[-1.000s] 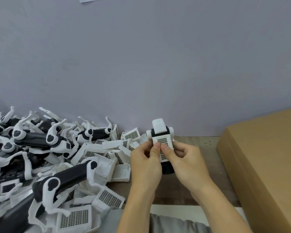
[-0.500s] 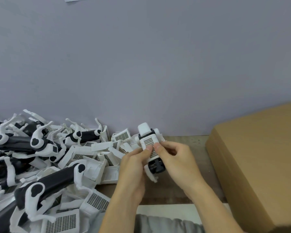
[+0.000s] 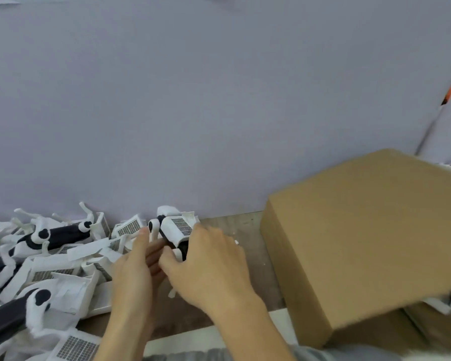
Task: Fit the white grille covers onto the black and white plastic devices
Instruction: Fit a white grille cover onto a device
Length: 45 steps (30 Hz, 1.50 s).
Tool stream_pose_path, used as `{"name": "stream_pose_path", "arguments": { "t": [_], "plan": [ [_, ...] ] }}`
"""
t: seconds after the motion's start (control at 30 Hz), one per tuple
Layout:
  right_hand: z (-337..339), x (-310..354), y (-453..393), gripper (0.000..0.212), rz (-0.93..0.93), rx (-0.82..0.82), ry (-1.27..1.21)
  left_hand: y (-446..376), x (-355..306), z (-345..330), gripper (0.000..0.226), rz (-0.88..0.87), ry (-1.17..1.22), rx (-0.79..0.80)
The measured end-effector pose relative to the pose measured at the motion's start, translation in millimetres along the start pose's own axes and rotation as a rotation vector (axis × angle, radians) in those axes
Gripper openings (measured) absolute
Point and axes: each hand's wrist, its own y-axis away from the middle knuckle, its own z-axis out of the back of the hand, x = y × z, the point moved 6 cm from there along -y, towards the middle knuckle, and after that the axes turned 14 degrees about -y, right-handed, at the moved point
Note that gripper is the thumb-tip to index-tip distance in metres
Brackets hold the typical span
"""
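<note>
A black and white plastic device (image 3: 173,231) with a white grille cover (image 3: 182,226) on its upper face is held above the wooden table, tilted to the right. My right hand (image 3: 208,267) grips its lower end, thumb on the near side and fingers round the far side. Just to its left, my left hand (image 3: 134,267) has straight fingers beside the device, and I cannot see them gripping it. Several more devices (image 3: 60,234) and loose grille covers (image 3: 129,227) lie heaped at the left.
A large brown cardboard box (image 3: 370,230) stands at the right, close to my right hand. The grey wall (image 3: 219,100) rises just behind the table (image 3: 229,222). A white strip (image 3: 193,337) runs along the near table edge.
The view has swung right. The device has tipped from upright to slanting right. My left hand's fingers have come off the grille and straightened, while my right hand keeps hold.
</note>
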Motion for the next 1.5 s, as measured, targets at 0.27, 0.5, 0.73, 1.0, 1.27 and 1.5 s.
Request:
{"name": "stream_pose_path", "arguments": {
  "t": [0.27,0.5,0.73,1.0,1.27,1.5],
  "plan": [
    [71,-42,-11,0.033,-0.421,0.114,-0.758,2,-13,23,0.044,-0.107,0.17,-0.19],
    [206,-57,6,0.062,0.059,-0.509,-1.778,5,-15,16,0.033,-0.118,0.11,-0.123],
    [154,-66,-8,0.021,-0.363,-0.453,-1.06,1,-15,12,0.037,-0.118,0.014,-0.099],
    [-9,-36,-15,0.027,-0.291,0.085,-0.73,9,-30,9,0.024,-0.215,-0.354,-0.157],
    [-41,-51,-12,0.03,-0.197,0.117,-0.632,-7,-89,14,0.015,-0.433,-1.073,-0.113],
    [-46,-48,-12,0.031,-0.196,0.147,-0.652,-102,-126,54,0.026,-0.242,-2.056,0.035]
  ]
}}
